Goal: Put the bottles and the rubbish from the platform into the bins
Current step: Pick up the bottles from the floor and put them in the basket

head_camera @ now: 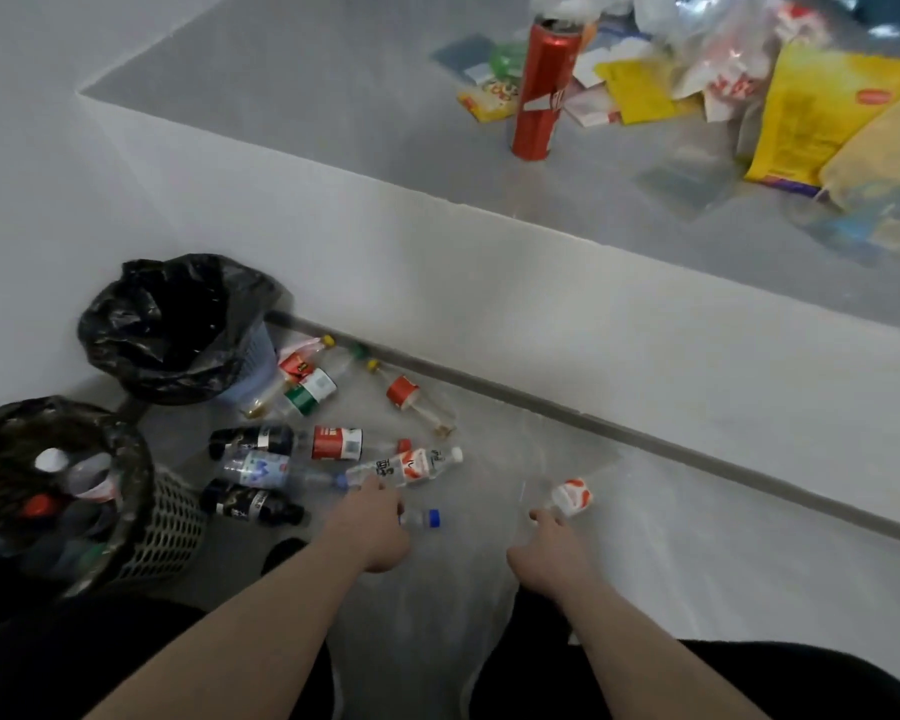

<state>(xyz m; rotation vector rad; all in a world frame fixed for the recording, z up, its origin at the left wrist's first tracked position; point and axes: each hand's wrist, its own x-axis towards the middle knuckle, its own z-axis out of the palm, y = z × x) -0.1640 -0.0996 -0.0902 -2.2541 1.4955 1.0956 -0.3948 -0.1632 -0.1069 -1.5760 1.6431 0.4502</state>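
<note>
Both my arms reach down to the floor, where several bottles lie on a clear plastic sheet (489, 589). My left hand (378, 532) lies over a small clear bottle with a blue cap (427, 518), which sticks out from under it, and one finger touches a white-and-orange labelled bottle (417, 466). My right hand (552, 556) holds nothing, one fingertip just short of a clear bottle with an orange-and-white label (571, 495). A mesh bin (175, 527) at the lower left holds several bottles. A second bin with a black bag (178, 330) stands behind it.
More bottles lie between the bins and the platform wall, among them two dark ones (253, 504) and red-labelled ones (336, 443). On the raised grey platform (307, 122) stand a tall red can (541, 90), yellow packets (811, 116) and crumpled plastic bags (718, 49).
</note>
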